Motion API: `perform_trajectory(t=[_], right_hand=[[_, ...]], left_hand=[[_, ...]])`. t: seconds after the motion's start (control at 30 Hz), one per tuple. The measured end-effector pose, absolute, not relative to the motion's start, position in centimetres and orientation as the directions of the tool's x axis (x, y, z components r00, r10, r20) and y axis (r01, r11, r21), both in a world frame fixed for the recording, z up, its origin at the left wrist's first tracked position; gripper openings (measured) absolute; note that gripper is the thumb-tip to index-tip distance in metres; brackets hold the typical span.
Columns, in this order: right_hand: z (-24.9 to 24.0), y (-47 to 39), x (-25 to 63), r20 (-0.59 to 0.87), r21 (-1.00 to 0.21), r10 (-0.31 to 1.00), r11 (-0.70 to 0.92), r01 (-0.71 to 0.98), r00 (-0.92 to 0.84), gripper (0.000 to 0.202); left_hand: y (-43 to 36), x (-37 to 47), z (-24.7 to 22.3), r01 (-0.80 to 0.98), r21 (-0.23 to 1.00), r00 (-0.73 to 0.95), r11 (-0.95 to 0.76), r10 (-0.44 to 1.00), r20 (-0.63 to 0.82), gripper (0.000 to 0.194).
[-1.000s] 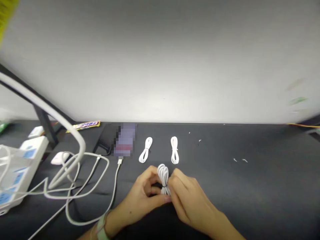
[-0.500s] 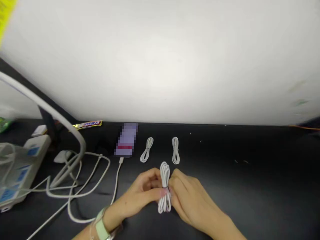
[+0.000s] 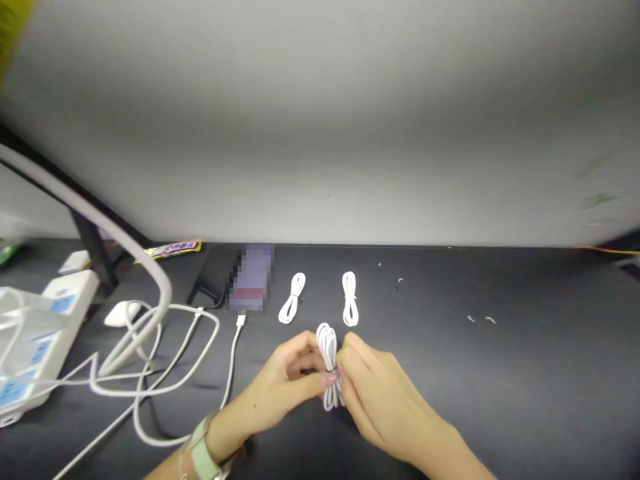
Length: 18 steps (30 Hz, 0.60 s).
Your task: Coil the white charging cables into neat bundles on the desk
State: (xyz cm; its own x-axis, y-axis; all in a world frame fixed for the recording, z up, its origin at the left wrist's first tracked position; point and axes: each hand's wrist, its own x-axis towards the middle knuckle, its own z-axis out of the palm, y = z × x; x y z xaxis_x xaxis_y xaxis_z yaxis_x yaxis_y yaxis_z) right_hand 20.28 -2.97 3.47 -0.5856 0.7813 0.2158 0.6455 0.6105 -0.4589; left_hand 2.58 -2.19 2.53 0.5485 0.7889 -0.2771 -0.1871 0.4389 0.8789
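Note:
My left hand (image 3: 283, 385) is closed around a coiled white cable (image 3: 327, 343), its thumb pressed across the coil's middle. The coil stands roughly upright, leaning a little left at the top, and a thin dark tie (image 3: 331, 369) cinches it at the waist. Against the right side of that waist, my right hand (image 3: 383, 393) has its fingers pinched together; what lies between them is hidden. Beyond my hands, two more coiled white cables lie flat on the black desk, a tilted left coil (image 3: 292, 298) and a straighter right coil (image 3: 350, 299), each bound at its middle.
A blurred phone (image 3: 253, 277) has a charging cable (image 3: 233, 363) plugged in, beside a dark phone (image 3: 207, 283). Further left are tangled white cords (image 3: 175, 389), a power strip (image 3: 70, 320), a white charger (image 3: 123, 313) and a candy bar (image 3: 173, 250). Small white scraps (image 3: 490, 320) lie right.
The held coil has tipped slightly, its top leaning left and its lower end rising. Both hands keep nearly the same place. The picture's lighting has changed, with the wall now darker.

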Motion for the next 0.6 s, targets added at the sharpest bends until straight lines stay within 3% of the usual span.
perform_trajectory(t=[0.13,0.27,0.43,0.6], right_hand=[[3.4,-3.0,20.1,0.206,-0.410,0.802,0.591,0.695,-0.560,0.014],[3.2,-3.2,20.1,0.179,-0.475,0.801,0.579,0.662,-0.572,0.013],[2.9,-3.2,19.9,0.154,-0.605,0.819,0.521,0.602,-0.553,0.015],[2.6,-3.2,19.5,0.175,-0.724,0.850,0.454,0.520,-0.498,0.017]], left_hand=[[-2.6,2.8,2.3,-0.115,0.965,0.448,0.235,0.879,-0.161,0.014],[-2.6,2.6,1.9,0.044,0.990,0.367,-0.135,0.924,0.110,0.013],[-2.3,1.9,1.4,0.176,0.846,0.409,-0.503,0.820,0.402,0.029],[-2.4,1.7,1.5,0.277,0.677,0.400,-0.682,0.722,0.564,0.038]])
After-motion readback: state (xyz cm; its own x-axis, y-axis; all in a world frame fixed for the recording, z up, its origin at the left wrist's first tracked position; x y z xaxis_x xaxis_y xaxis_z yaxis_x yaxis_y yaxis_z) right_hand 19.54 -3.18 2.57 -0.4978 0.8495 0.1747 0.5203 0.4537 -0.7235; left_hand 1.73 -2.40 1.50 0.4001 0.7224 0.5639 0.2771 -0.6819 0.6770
